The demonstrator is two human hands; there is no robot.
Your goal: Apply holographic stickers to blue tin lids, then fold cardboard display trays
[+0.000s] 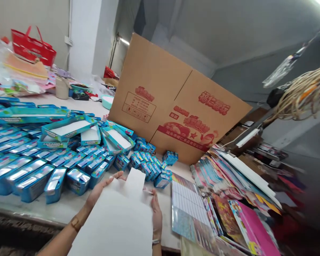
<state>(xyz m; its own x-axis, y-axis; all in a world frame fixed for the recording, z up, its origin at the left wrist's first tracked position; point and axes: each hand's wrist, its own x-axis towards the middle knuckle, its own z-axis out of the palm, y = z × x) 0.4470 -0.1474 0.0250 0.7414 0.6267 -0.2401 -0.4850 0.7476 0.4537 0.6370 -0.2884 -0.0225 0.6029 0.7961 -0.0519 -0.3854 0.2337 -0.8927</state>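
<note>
A white cardboard box blank with a narrow flap at its far end fills the lower middle of the view. My left hand grips its far left corner, fingers curled around the edge. On the opposite side my right hand grips the right edge near the flap, its thumb raised by the flap. The blank hides part of both palms. Just beyond the hands stand several small blue packets in rows. To the left are many shiny blue boxes.
Open blue trays with white insides lie on the boxes. A large brown carton leans behind them. At right are a stack of printed card, a striped sheet and a pink sheet. A red bag stands far left.
</note>
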